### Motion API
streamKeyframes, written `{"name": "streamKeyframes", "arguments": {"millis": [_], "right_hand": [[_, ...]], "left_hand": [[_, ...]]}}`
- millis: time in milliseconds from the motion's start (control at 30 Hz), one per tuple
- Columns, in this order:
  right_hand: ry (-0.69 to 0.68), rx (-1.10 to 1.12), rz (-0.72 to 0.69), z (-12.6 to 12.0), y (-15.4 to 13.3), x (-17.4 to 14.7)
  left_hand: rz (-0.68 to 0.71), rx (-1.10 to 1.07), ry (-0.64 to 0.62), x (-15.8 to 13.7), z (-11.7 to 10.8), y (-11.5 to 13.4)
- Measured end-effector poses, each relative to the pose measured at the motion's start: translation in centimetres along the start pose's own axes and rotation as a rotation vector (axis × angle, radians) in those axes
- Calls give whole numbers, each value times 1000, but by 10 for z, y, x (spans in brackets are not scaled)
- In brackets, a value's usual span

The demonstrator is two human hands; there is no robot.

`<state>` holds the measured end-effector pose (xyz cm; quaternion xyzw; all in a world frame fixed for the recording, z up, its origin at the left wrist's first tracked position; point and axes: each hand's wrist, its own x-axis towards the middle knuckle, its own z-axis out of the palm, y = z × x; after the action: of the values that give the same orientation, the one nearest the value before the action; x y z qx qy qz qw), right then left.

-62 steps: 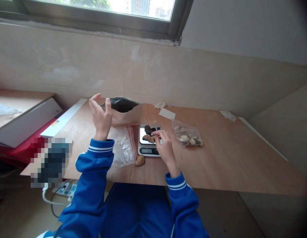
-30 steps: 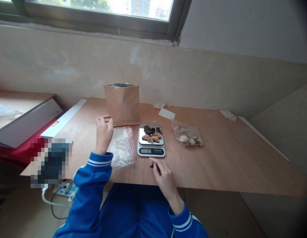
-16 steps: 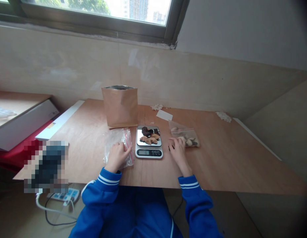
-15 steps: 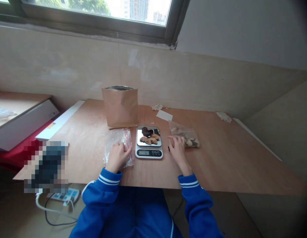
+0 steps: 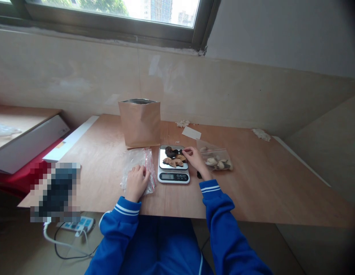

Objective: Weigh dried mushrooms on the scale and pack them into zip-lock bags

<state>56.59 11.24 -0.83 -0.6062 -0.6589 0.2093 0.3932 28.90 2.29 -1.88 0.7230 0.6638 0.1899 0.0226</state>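
A white kitchen scale (image 5: pixel 174 178) with a small display stands on the table. On its plate lie a dark curled dried piece (image 5: pixel 171 152) and several tan dried slices (image 5: pixel 174 162). My right hand (image 5: pixel 196 158) reaches over the plate's right edge, thumb and fingertips pinched on a small dark dried piece (image 5: pixel 180 151). Left of the scale, my left hand (image 5: pixel 137 182) lies on clear zip bags (image 5: pixel 150 164) with red seal lines, its fingers loosely bent and apart. A small dark piece (image 5: pixel 199 175) lies on the table under my right wrist.
An upright brown paper pouch (image 5: pixel 141 126) with its top open stands behind the bags. Right of the scale lies a zip bag (image 5: pixel 227 154) holding pale and dark dried pieces. A white card (image 5: pixel 191 133) and crumpled paper (image 5: pixel 183 123) are near the wall. A blurred dark object (image 5: pixel 57 191) lies at left.
My right hand has moved left and away from me, from beside the zip bag of dried pieces to the scale's plate. My left hand stays on the clear bags.
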Motion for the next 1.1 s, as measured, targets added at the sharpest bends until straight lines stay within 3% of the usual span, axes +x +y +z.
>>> {"name": "streamKeyframes", "arguments": {"millis": [200, 400, 633, 867, 967, 1100], "right_hand": [[59, 104, 52, -5, -2, -4], [266, 16, 120, -29, 6, -36], [247, -166, 26, -33, 18, -67], [457, -105, -44, -25, -23, -104], [361, -8, -67, -13, -59, -131], [52, 156, -49, 10, -110, -153]], "left_hand": [[-9, -13, -13, 0, 0, 0], [-3, -6, -18, 0, 0, 0], [29, 4, 3, 0, 2, -1], [16, -102, 207, -3, -2, -1], [133, -169, 303, -11, -11, 8], [299, -293, 391, -24, -29, 33]]}}
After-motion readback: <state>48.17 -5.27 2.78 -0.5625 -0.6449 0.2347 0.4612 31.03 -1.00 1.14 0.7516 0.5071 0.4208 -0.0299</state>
